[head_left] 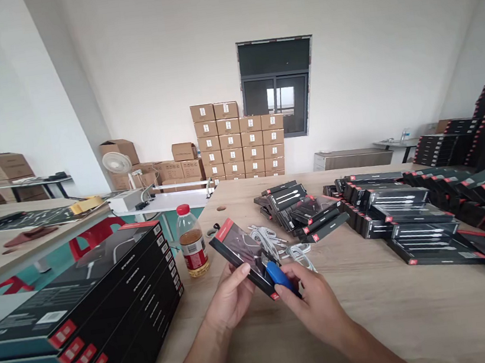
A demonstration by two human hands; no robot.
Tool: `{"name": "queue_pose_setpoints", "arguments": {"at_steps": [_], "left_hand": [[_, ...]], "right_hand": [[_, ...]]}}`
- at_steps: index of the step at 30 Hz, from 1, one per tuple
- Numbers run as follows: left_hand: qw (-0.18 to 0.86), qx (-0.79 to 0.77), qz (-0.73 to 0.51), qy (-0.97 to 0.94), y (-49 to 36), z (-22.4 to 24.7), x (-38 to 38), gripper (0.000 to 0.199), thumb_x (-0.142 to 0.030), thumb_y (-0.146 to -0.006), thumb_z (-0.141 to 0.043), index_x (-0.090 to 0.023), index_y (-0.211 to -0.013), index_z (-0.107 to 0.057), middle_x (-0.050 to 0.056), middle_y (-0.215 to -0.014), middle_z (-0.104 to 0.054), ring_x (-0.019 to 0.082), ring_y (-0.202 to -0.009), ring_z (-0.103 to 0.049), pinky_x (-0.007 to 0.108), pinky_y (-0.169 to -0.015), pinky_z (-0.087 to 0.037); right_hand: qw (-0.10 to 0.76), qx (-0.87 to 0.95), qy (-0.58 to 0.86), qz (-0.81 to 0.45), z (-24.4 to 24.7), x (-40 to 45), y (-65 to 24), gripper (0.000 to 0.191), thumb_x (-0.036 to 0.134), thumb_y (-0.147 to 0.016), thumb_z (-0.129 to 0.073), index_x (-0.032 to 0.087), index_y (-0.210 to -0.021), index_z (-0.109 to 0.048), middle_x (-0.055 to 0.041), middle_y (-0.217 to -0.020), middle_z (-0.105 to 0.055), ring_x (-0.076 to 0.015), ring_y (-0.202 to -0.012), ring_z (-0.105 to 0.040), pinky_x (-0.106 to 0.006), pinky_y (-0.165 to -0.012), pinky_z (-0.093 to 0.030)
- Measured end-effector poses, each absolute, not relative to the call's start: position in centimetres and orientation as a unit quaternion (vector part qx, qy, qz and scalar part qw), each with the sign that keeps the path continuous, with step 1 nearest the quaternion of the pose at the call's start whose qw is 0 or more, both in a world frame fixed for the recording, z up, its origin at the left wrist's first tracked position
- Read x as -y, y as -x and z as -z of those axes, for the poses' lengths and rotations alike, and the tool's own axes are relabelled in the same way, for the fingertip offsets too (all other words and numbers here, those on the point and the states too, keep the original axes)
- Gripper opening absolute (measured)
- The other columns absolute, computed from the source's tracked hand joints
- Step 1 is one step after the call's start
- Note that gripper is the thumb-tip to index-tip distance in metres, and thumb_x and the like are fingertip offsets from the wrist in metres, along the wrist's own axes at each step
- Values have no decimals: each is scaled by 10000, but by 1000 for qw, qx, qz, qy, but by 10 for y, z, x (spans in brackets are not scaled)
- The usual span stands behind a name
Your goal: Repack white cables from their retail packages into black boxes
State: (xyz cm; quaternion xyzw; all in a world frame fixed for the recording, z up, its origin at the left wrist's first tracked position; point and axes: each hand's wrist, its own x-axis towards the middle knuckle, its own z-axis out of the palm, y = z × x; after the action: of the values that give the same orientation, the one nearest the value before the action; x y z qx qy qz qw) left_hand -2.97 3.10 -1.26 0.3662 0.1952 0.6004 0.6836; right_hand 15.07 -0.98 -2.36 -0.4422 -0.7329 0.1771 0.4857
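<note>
My left hand (pixel 233 293) grips a flat black cable box (pixel 242 247) with a red end, its thumb lying on the front. The box is tilted over the table. My right hand (pixel 313 294) is closed around a smooth blue hand tool (pixel 278 275) with a dark part; its exact kind is hard to tell. The tool lies against the lower right part of the box and hides some of it. Just behind the box are coiled light grey cables (pixel 265 238) on the table. My right fingers partly cover the box's lower edge.
A tall stack of large black boxes (pixel 117 281) stands at the left, beside a red-capped bottle (pixel 193 244). Loose small black boxes (pixel 299 207) lie behind the cables. Rows of similar boxes (pixel 407 213) fill the right of the wooden table (pixel 377 318). Cardboard cartons (pixel 230 141) are piled by the wall.
</note>
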Motion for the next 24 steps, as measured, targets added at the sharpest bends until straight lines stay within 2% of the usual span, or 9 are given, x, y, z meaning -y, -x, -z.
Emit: {"name": "queue_pose_setpoints", "arguments": {"at_steps": [2, 4, 15, 19, 24], "left_hand": [[672, -190, -600, -391, 31, 7, -30, 558, -151, -657, -870, -188, -1187, -701, 53, -1078, -784, 267, -1148, -677, 367, -1095, -451], [658, -194, -596, -416, 32, 4, -28, 614, -115, -654, -849, -184, -1239, -680, 63, -1098, -780, 279, -1170, -665, 370, -1090, -451], [634, -250, -593, -429, 28, 8, -24, 686, -154, -603, -837, -181, -1266, -661, 69, -1086, -775, 300, -1135, -666, 367, -1014, -483], [630, -264, -588, -433, 25, 11, -25, 645, -158, -599, -817, -197, -1227, -678, 55, -1052, -771, 288, -1103, -670, 370, -1023, -463], [633, -277, -571, -443, 18, 19, -22, 514, -107, -556, -795, -188, -1060, -735, 42, -957, -776, 278, -1031, -674, 352, -970, -474]], "right_hand": [[484, 729, 447, -188, 23, 10, -150, 128, 286, -891, -612, 235, -992, -673, -8, -822, -738, -179, -716, -663, -265, -646, -508], [479, 727, 449, -201, 23, 10, -149, 109, 279, -879, -617, 234, -968, -663, -2, -820, -727, -172, -698, -650, -261, -629, -496], [487, 713, 422, -277, 31, 13, -134, 76, 299, -891, -588, 226, -872, -577, 30, -713, -627, -147, -618, -586, -254, -579, -455], [517, 686, 443, -256, 34, 7, -128, 102, 319, -867, -600, 226, -835, -573, 30, -675, -610, -152, -597, -582, -256, -558, -455], [575, 605, 502, -226, 32, -12, -140, 197, 414, -851, -611, 218, -830, -603, -15, -712, -701, -191, -644, -662, -291, -619, -517]]}}
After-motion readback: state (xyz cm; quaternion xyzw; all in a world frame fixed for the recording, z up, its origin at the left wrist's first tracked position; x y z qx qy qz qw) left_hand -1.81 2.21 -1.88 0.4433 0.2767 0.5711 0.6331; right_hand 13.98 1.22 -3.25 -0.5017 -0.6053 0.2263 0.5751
